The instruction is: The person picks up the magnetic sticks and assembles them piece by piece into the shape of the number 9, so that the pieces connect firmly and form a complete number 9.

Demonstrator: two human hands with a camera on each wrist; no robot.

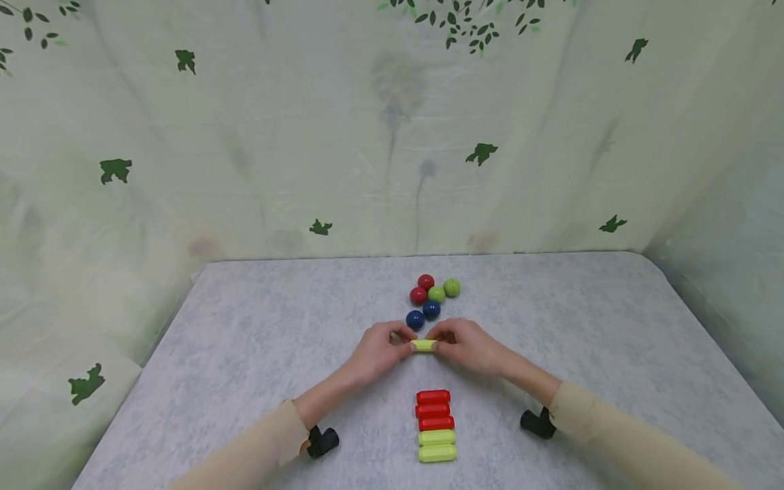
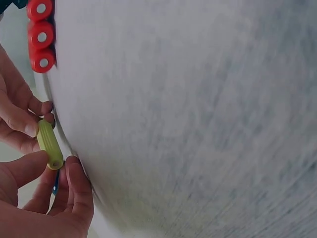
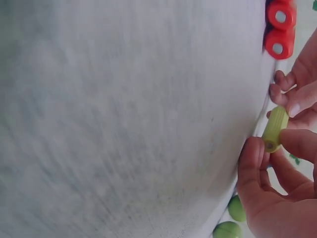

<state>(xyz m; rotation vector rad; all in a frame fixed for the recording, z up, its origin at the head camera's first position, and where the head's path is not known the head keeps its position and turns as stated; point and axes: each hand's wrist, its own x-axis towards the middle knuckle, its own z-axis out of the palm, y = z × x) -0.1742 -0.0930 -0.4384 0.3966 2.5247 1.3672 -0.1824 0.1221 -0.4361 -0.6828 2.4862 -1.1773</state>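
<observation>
Between my two hands is a short yellow magnetic rod (image 1: 424,346), lying crosswise in the head view. My left hand (image 1: 381,350) pinches its left end between thumb and fingers. At the other end, my right hand (image 1: 470,347) pinches it the same way. In the left wrist view the yellow rod (image 2: 50,145) shows its ribbed side and one end. Just beyond the fingers sit two blue balls (image 1: 415,320). Nearer my body, three red rods (image 1: 433,397) and two yellow rods (image 1: 437,453) lie side by side in a column.
Behind the blue balls stand two red balls (image 1: 418,295) and two green balls (image 1: 452,287). The grey mottled table (image 1: 275,306) ends at a pale leaf-patterned curtain (image 1: 275,136). Black wrist cameras (image 1: 537,423) hang by both sleeves.
</observation>
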